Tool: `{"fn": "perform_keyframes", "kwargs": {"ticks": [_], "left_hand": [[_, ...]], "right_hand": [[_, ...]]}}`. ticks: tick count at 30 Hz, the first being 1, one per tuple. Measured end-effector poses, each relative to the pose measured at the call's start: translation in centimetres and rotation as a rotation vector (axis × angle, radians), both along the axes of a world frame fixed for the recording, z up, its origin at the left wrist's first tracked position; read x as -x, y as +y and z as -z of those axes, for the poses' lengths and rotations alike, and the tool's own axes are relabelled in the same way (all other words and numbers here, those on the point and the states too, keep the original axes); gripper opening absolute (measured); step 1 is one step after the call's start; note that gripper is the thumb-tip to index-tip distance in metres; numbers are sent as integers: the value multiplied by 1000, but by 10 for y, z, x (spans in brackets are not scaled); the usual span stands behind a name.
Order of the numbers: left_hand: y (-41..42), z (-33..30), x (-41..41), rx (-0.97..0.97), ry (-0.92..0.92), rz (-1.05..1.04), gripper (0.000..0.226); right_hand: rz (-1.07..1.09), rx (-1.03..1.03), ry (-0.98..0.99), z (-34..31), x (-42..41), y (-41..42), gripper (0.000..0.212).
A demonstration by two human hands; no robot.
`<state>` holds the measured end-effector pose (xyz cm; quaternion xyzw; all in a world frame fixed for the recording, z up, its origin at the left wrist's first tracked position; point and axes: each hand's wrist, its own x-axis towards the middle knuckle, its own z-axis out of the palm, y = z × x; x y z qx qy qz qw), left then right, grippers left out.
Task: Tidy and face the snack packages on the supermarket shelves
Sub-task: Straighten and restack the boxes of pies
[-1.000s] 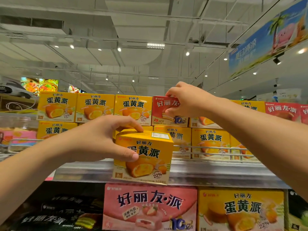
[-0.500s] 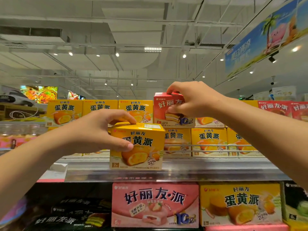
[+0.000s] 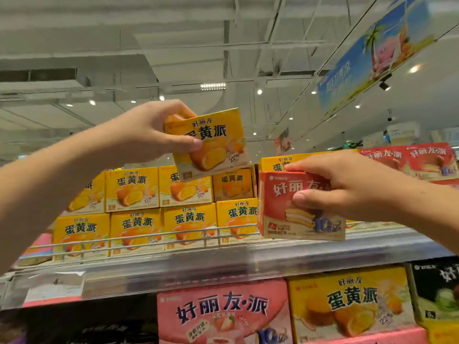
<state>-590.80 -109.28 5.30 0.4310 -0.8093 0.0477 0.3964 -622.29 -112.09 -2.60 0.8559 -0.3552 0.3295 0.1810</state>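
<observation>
My left hand [image 3: 151,130] is raised higher, thumb and fingers pinched closed — my right hand [image 3: 347,187] sits lower, beside it, clamped likewise, forearms bare.

Glossy cardboard yellow box [image 3: 211,142], shiny metal shelf edge [image 3: 248,264]

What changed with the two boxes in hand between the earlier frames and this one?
The left hand lifted its yellow box from shelf-edge height to above the top row, tilted. The right hand pulled the red box out of the top row and down, leaving a gap. Both grips and the stacked yellow boxes stayed unchanged.
</observation>
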Motion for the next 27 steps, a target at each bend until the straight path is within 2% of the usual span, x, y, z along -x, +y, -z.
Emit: {"fn": "perform_keyframes", "kwargs": {"ticks": [8, 13, 17, 21, 24, 27], "left_hand": [[-46, -20, 44, -108, -101, -75, 50], [-60, -15, 39, -226, -197, -102, 50], [-72, -9, 36, -244, -191, -130, 41], [-81, -4, 37, -253, -213, -164, 41], [-90, 2, 39, -236, -276, -215, 40], [-100, 8, 41, -137, -366, -305, 33]], "right_hand": [[95, -16, 86, 25, 30, -13, 87], [99, -101, 112, 31, 35, -20, 87], [82, -111, 94, 31, 31, -25, 80], [77, -104, 110, 28, 23, -33, 86], [76, -103, 108, 27, 20, -37, 89], [68, -118, 101, 28, 18, -42, 87]]}}
